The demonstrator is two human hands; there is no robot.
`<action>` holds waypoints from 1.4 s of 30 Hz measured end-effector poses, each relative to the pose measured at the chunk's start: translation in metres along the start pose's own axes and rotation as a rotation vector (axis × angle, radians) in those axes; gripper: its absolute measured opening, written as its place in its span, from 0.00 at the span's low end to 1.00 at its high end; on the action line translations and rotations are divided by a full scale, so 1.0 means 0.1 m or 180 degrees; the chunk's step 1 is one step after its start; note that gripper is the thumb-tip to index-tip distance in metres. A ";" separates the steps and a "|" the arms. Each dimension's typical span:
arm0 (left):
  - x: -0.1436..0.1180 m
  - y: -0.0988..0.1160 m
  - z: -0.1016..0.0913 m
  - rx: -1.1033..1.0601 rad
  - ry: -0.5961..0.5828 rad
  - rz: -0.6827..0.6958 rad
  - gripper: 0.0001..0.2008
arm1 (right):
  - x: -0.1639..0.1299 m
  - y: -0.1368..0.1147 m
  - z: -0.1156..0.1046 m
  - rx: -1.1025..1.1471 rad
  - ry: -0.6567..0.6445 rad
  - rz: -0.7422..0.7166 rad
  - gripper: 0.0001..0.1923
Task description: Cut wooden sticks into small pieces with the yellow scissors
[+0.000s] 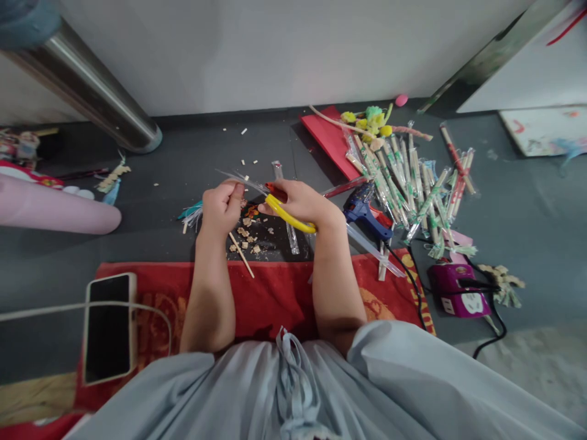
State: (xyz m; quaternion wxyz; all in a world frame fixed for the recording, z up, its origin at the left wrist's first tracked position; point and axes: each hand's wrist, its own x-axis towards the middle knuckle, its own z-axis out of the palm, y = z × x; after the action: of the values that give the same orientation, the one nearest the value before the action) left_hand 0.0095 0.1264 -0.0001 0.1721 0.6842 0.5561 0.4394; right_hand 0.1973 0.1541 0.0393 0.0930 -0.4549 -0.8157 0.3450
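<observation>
your left hand (223, 206) pinches a thin pale stick (243, 179) just above the dark floor, and your right hand (300, 203) is closed around yellow-handled cutters (288, 217) meeting that stick. small cut wood bits (247, 235) already lie under your hands; a big pile of wrapped chopsticks (408, 183) sits uncut to your right. both forearms reach forward, wrists close together.

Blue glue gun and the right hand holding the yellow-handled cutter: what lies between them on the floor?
In the head view, only bare grey floor separates the right hand from the blue glue gun; a clear wrapped stick passes just below.
</observation>
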 end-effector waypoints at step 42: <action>0.05 -0.05 0.01 0.1502 0.0174 -0.1658 0.16 | -0.05 -0.22 -0.04 -0.0889 0.0275 0.0598 0.28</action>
State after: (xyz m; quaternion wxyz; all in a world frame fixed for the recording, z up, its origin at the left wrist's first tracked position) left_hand 0.0072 0.1328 -0.0018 0.1007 0.5283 0.8025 0.2583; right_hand 0.1872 0.1445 0.0575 0.0312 -0.5520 -0.8049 0.2156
